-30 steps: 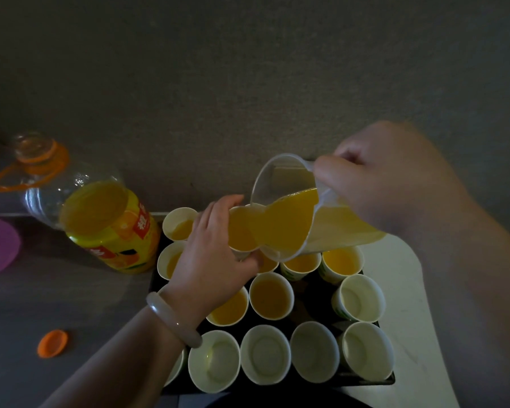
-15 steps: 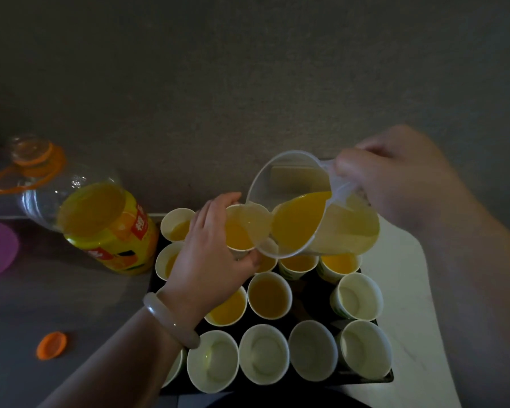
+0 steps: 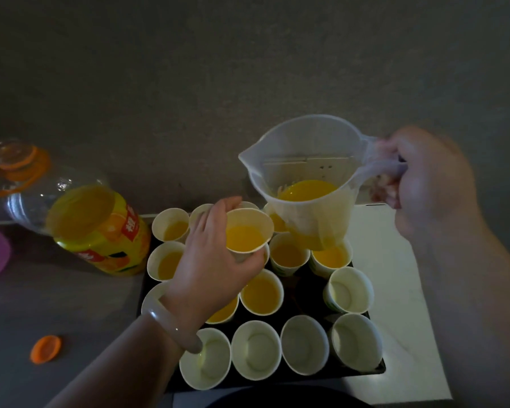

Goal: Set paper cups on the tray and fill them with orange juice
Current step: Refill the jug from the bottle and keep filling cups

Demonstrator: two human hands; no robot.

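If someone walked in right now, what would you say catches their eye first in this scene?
The clear jug, held by the right hand above the black tray, draws the eye first. Next, the left hand grips a filled paper cup; the big juice bottle stands left of the tray.

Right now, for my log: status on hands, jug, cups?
Left hand holds filled cup over tray. Right hand holds jug upright, not pouring. Front row cups empty.

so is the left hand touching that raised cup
Touching. The head view shows the left hand with its fingers and thumb curled round the cup, holding it up.
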